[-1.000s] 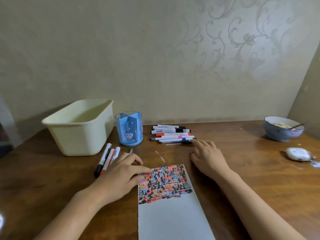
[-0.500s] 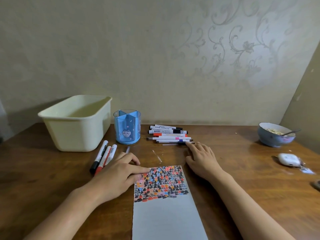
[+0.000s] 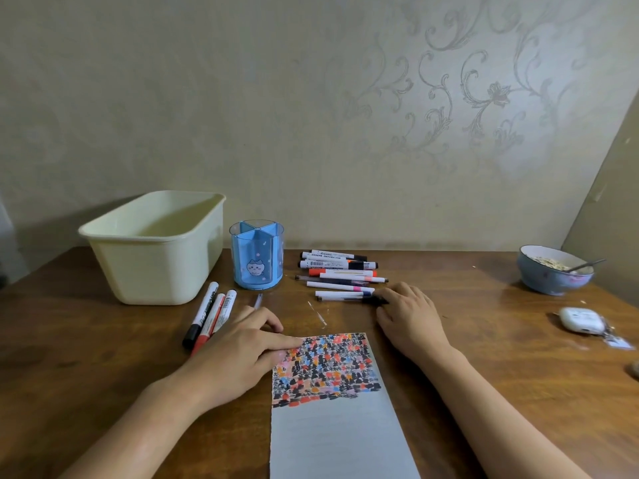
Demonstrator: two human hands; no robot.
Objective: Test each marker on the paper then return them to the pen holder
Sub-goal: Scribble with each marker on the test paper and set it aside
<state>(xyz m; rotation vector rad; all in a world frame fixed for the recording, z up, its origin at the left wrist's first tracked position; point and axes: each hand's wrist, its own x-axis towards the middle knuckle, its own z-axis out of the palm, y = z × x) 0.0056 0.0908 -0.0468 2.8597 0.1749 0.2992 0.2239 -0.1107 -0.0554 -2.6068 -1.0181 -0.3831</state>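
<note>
Legible print, located relative to the pen holder [image 3: 257, 257]. To its right lies a pile of markers [image 3: 340, 274]; two white barrels at the far side of the pile carry the black words "WHITEBOARD MARKER", seen upside down. One of them [image 3: 337, 265] also bears a barcode beside the words, its digits too small to read. The holder itself shows a small cartoon cat face on its front, with no lettering. To its lower left, three markers [image 3: 209, 318] carry black print along their barrels, too blurred to read.
</note>
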